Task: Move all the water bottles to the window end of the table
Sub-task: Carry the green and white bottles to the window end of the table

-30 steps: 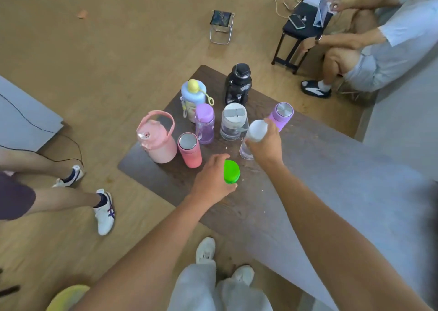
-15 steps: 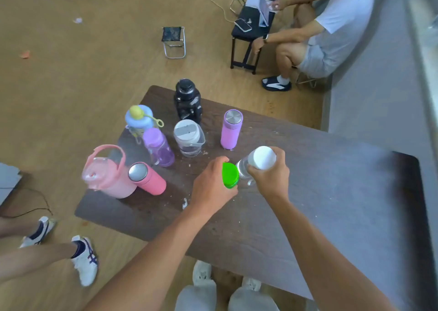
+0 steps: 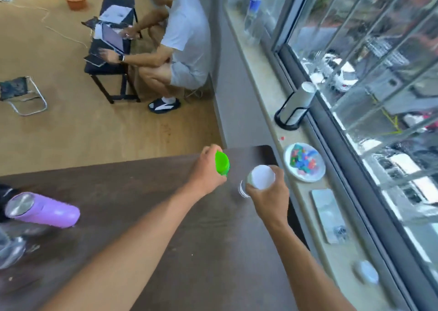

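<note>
The right hand (image 3: 267,197) grips a clear bottle with a white cap (image 3: 260,177); just beyond, the left hand (image 3: 208,170) clasps a green-capped bottle (image 3: 222,163), both over the table (image 3: 166,216) near its window-side corner.

The table (image 3: 132,192) is dark brown with a faint wood grain. One bottle cap (image 3: 222,163) is bright green, the other cap (image 3: 262,177) white over a clear body. The flask (image 3: 43,210) is lilac with a silver lid. The floor (image 3: 94,130) is tan wood. The plate (image 3: 304,166) is white, holding multicoloured bits.
</note>
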